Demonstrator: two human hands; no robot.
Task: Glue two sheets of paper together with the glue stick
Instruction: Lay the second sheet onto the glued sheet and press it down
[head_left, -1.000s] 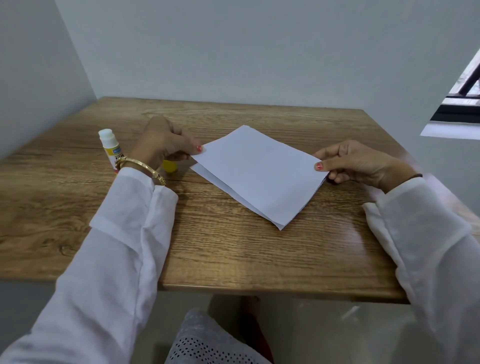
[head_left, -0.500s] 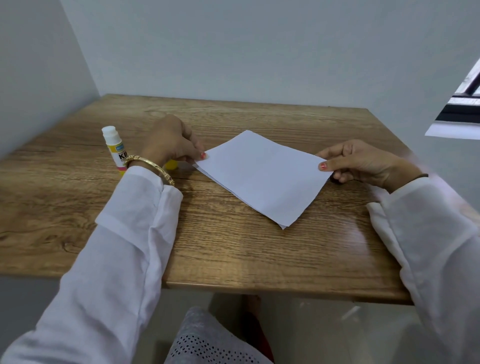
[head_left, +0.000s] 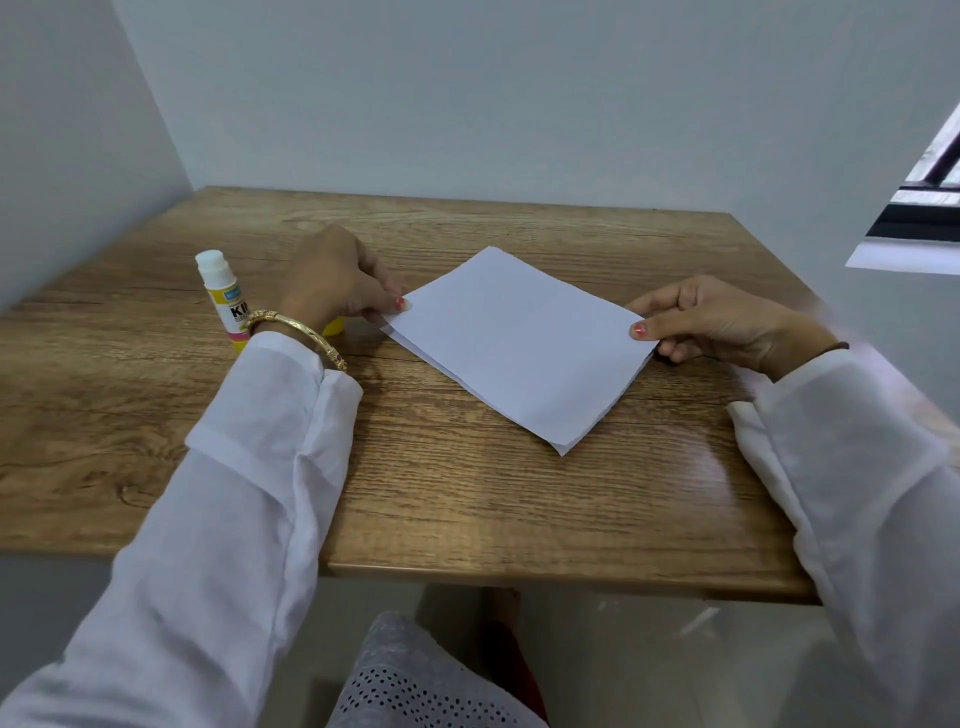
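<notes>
left hand (head_left: 337, 278) pinching left corner of two stacked white paper sheets (head_left: 519, 343); right hand (head_left: 711, 322) pinching right corner | uncapped yellow glue stick (head_left: 224, 301) upright beside left wrist on wooden table (head_left: 467, 509)

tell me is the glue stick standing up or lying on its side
Standing upright. The glue stick rests on its base on the table, white top pointing up, just behind the left hand, which hides its lower part.

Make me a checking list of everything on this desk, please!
Surface: wooden table, bare wood around the papers.
Job's things: two white paper sheets stacked, edges slightly offset; glue stick upright, uncapped.
Clutter: yellow cap, partly hidden by the wrist.
Hands: left hand pinches the stack's left corner; right hand pinches the right corner.
Cables: nothing seen.
Surroundings: plain walls, window at right.
</notes>
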